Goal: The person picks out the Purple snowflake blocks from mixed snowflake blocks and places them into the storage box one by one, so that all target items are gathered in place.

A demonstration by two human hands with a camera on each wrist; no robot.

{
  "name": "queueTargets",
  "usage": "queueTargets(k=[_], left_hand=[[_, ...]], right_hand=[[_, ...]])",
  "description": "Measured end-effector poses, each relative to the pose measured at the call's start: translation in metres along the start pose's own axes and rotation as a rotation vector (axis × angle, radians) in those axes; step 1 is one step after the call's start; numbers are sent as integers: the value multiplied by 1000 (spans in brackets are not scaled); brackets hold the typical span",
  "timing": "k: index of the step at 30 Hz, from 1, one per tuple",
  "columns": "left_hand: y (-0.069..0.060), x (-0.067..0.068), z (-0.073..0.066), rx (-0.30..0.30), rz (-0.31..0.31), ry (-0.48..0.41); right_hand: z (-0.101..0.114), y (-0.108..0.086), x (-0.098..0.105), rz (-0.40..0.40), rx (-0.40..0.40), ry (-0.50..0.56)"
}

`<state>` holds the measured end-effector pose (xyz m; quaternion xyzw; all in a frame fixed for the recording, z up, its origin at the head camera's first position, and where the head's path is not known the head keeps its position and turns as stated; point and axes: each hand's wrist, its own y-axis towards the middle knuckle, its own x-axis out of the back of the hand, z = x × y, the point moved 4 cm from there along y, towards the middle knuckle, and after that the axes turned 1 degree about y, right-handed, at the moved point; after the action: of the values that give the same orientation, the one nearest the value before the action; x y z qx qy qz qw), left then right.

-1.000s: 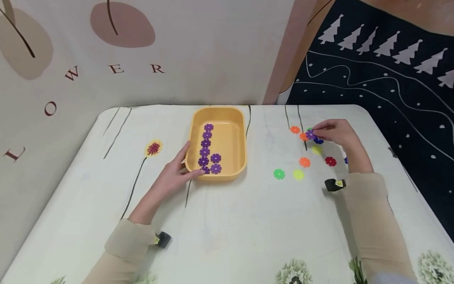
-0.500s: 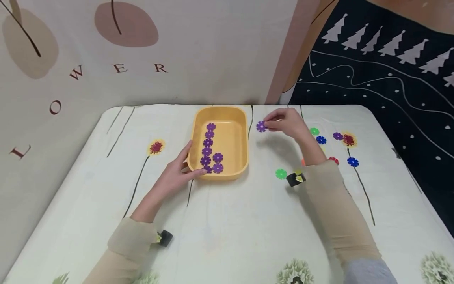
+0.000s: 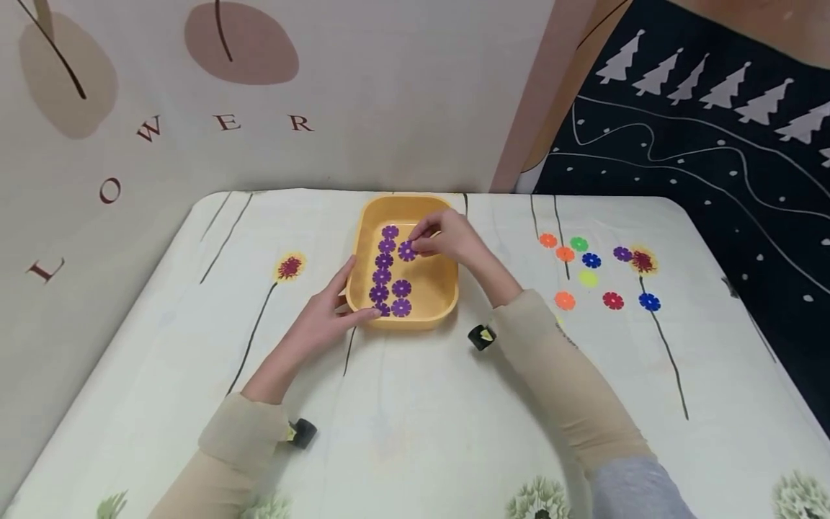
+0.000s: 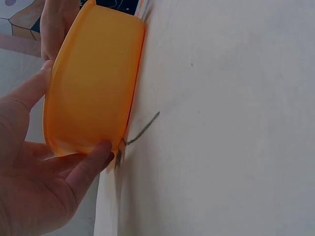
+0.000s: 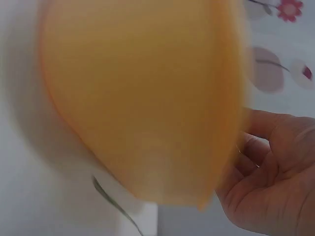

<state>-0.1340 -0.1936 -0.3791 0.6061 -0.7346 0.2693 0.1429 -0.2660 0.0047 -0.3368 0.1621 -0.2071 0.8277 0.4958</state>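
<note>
A yellow plastic tray stands at the back middle of the table. Inside it, purple flower-shaped discs lie in a column on the left, with a shorter column of two beside its front end. My left hand grips the tray's front left corner, thumb over the rim; in the left wrist view its fingers lie along the outer wall. Over the tray's inside, my right hand pinches one more purple flower disc between thumb and fingertips. Whether that disc touches the bottom I cannot tell. The right wrist view shows the tray wall blurred, hiding the fingertips.
To the tray's right lie several loose flower discs: orange, green, blue, red, yellow and a purple one. My right sleeve covers part of the table in front of them.
My right hand has carried a purple flower disc leftward from the loose discs to above the tray's inside. The left hand has stayed on the tray corner.
</note>
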Motion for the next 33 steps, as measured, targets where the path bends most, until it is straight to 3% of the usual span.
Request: queueTargets(k=[5, 9, 13, 19, 23, 26, 30, 33], left_hand=[[1, 0, 0, 3, 6, -5], [1, -1, -1, 2, 6, 0], [1, -1, 0, 8, 7, 6], [3, 1, 1, 2, -2, 14], [5, 0, -1, -8, 6, 19], [5, 0, 0, -2, 9, 18], [4, 2, 2, 5, -6, 24], [5, 2, 2, -5, -4, 31]], right_hand=[[0, 10, -23, 13, 54, -229], [-7, 16, -36, 26, 12, -400], [-13, 17, -43, 36, -35, -454], [-9, 18, -44, 9, -5, -527], [-5, 13, -37, -15, 31, -499], [2, 6, -25, -53, 94, -419], [5, -2, 10, -129, 144, -269], [-11, -11, 50, -217, 99, -147]])
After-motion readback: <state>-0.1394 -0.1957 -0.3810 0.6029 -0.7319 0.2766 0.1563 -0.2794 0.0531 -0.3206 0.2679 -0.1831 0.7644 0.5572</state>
